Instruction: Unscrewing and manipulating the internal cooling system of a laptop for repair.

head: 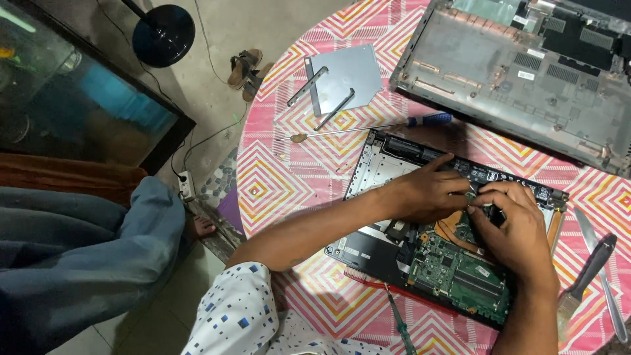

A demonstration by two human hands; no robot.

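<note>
Opened laptop (420, 243), one unit, bottom cover off, sits on the near-right part of the round table (289, 177), which has a pink zigzag-pattern cloth. Inside the chassis: one green circuit board (460, 276) at the near end, copper heat pipe (453, 227) curving above it, one long black battery (486, 172) along the far edge, bare grey bay on the left.

Both hands are on the middle of the laptop, just below the battery. Left hand (427, 194): fingers curled down onto a small part at the board's top edge, index stretched along the battery. Right hand (516, 227): fingertips pinched together at the same spot, touching the left fingertips. What they pinch is hidden; can't tell if anything is actually clamped.

Around it, counted:
- 1 detached laptop bottom shell (519, 79), inside face up, far right.
- 1 flat grey drive (345, 79) far left of that, 2 loose metal strips lying on it.
- 1 long screwdriver with a blue handle (368, 128) between drive and laptop.
- 1 green-handled screwdriver (401, 325) at the near edge, tip by the laptop corner.
- 1 black-handled brush (585, 276) and 1 metal tweezer (601, 273), right of the laptop, crossing each other.

Floor, left: 2 sandals (246, 69), 1 power strip (186, 186), 1 dark round lamp base (163, 34).
</note>
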